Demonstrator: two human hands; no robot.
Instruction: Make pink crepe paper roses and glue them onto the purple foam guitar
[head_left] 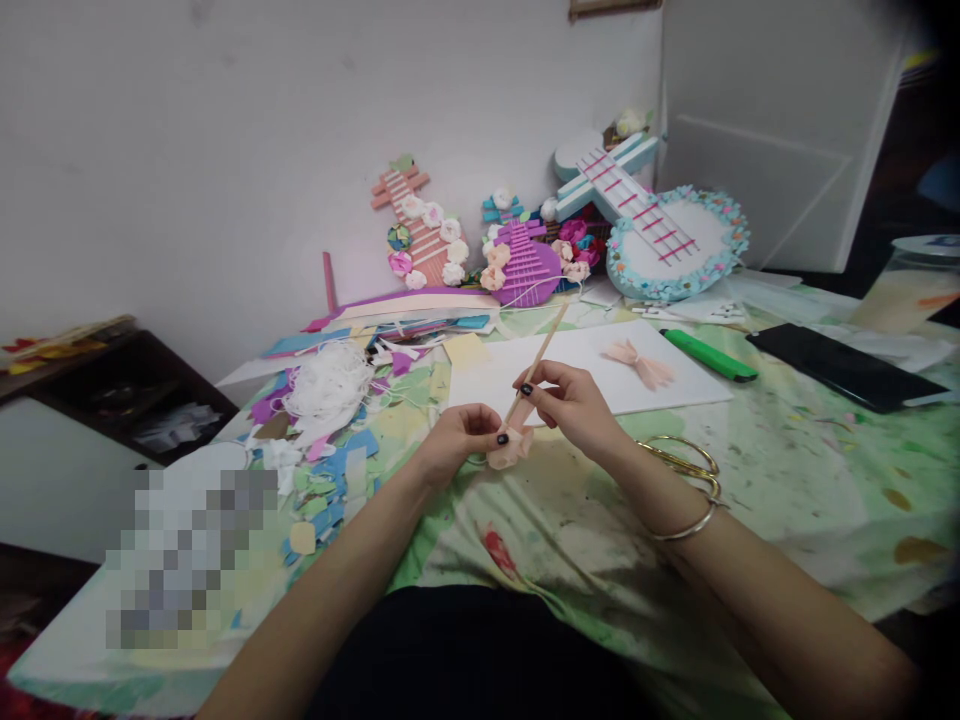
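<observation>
At frame centre, the left hand [466,440] pinches a peach paper flower [508,457] at the lower end of a thin stick [553,332] slanting up-right, the right hand [568,402] clamped higher along it.

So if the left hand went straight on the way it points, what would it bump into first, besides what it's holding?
Past the peach paper and stick at its fingertips, the left hand would probably meet the right hand, though depth is unclear.
</observation>
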